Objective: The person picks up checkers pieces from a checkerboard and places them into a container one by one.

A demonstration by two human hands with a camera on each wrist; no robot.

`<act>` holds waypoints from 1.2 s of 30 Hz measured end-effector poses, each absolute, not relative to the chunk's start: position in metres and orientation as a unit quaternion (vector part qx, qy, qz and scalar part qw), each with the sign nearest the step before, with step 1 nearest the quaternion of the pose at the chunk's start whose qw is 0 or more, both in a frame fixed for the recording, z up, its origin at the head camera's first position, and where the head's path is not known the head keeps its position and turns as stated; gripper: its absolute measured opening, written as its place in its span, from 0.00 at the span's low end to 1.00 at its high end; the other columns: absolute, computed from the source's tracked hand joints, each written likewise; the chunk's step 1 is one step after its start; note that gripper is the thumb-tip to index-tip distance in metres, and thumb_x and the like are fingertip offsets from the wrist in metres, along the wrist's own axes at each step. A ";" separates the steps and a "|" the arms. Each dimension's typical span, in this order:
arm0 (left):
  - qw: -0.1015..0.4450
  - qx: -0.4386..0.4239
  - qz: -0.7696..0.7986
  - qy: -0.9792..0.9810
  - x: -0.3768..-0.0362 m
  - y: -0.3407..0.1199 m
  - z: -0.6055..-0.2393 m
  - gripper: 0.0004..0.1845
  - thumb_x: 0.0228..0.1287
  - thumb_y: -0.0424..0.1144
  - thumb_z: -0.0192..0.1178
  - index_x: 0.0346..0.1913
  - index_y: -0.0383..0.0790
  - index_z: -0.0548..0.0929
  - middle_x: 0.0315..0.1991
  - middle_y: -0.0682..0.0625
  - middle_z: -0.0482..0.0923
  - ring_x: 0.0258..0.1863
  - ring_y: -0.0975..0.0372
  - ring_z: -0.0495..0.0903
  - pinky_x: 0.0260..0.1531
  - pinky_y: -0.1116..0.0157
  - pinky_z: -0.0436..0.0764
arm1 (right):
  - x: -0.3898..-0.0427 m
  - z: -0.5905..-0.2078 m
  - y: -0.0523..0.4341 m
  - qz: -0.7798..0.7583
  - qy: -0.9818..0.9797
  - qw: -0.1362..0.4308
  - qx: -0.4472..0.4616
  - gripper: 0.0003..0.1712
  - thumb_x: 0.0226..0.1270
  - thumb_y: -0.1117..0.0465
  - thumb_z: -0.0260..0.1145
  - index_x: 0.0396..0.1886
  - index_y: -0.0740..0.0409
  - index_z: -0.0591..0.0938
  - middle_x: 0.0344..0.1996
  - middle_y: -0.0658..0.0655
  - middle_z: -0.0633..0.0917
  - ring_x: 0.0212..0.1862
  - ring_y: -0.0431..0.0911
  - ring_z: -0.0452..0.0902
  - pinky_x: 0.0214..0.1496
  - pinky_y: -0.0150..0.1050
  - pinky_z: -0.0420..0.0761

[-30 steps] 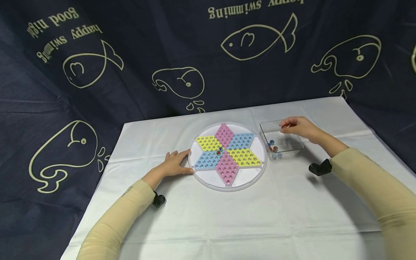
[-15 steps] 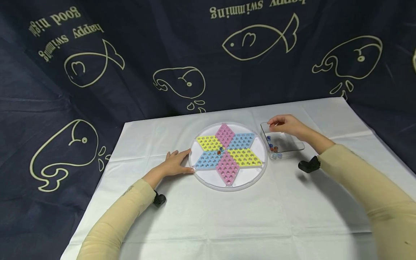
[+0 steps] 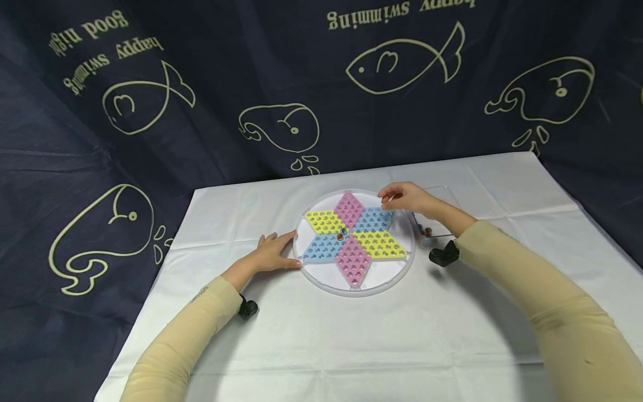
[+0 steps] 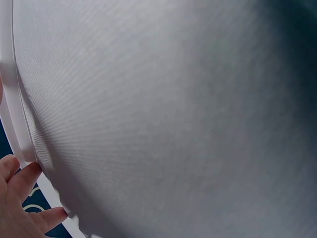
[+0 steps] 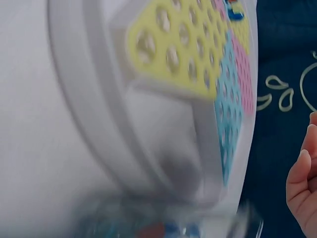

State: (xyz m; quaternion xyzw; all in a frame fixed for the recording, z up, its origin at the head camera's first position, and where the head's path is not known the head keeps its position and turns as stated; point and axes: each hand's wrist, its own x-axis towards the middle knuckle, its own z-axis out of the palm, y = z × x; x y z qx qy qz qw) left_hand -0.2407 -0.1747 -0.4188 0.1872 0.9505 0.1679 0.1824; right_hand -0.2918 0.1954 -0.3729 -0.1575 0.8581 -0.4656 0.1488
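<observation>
Head view: a round Chinese checkers board [image 3: 354, 240] with a star of pink, yellow and blue diamonds is set on the white-clothed tabletop [image 3: 351, 335]. The left hand [image 3: 271, 254] is laid flat on the cloth, grip wide, straight fingers touching the board's left rim. The right hand [image 3: 404, 198] is held above the board's right edge, over the blue diamond, fingers curled with tips pinched together; whether a marble is held in that grip cannot be told. A clear plastic tray [image 3: 437, 223] with a few marbles [image 3: 426, 231] is placed just beside the board on the right, partly hidden by the right forearm. Two marbles [image 3: 342, 233] are seated at the star's centre. A dark blue fish-print curtain [image 3: 201, 84] is hung behind. Left wrist view: the white cloth [image 4: 173, 114] is seen close up, with the left fingertips [image 4: 29, 173] against the board rim [image 4: 15, 124]. Right wrist view: blurred; the board's rim [image 5: 99, 124], its yellow diamond [image 5: 178, 49] and the fingers [image 5: 302, 183] at the right edge are shown.
</observation>
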 end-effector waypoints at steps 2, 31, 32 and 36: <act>0.184 0.187 0.171 0.950 -0.241 -0.174 -0.419 0.49 0.52 0.59 0.62 0.71 0.42 0.52 0.70 0.42 0.52 0.68 0.39 0.45 0.65 0.42 0.35 | -0.293 -0.376 0.187 -0.471 0.853 0.154 -0.165 0.22 0.61 0.64 0.62 0.53 0.70 0.73 0.39 0.57 0.78 0.39 0.44 0.71 0.47 0.47 0.75; 0.182 0.183 0.173 0.951 -0.240 -0.174 -0.420 0.49 0.52 0.58 0.63 0.71 0.42 0.52 0.70 0.42 0.52 0.68 0.39 0.45 0.65 0.42 0.35 | -0.294 -0.409 0.116 -0.462 0.832 0.216 -0.220 0.18 0.58 0.68 0.63 0.49 0.70 0.76 0.38 0.58 0.80 0.40 0.44 0.74 0.43 0.32 0.76; 0.183 0.182 0.172 0.951 -0.240 -0.174 -0.420 0.49 0.52 0.58 0.63 0.71 0.42 0.52 0.70 0.42 0.52 0.68 0.39 0.45 0.66 0.42 0.35 | -0.294 -0.409 0.115 -0.461 0.833 0.220 -0.215 0.18 0.58 0.68 0.63 0.49 0.70 0.77 0.37 0.58 0.80 0.39 0.44 0.74 0.43 0.31 0.75; 0.182 0.181 0.172 0.951 -0.241 -0.175 -0.420 0.49 0.52 0.58 0.63 0.71 0.42 0.52 0.70 0.42 0.52 0.68 0.39 0.45 0.66 0.42 0.35 | -0.295 -0.410 0.112 -0.456 0.835 0.234 -0.201 0.19 0.57 0.69 0.63 0.50 0.69 0.76 0.38 0.57 0.79 0.40 0.43 0.72 0.43 0.30 0.74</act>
